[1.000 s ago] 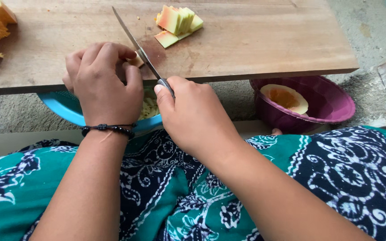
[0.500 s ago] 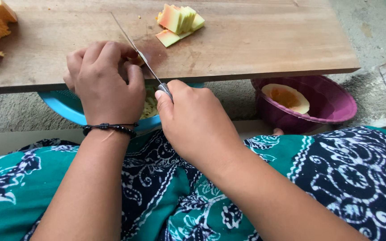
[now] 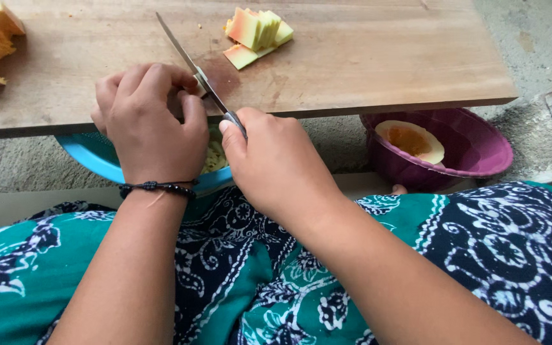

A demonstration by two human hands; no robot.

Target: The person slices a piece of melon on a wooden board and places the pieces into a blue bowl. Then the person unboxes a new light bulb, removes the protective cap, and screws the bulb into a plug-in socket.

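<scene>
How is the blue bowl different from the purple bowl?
The blue bowl sits mostly hidden under the wooden board and the hands, while the purple bowl sits largely in the open at the board's right end. The blue bowl holds small pale cut bits; the purple bowl holds one big curved piece of fruit with orange flesh. Both are round and rest low, below the board.

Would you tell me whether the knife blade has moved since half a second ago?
Yes: the knife blade tip has risen slightly, judged against the stacked slices.
</scene>
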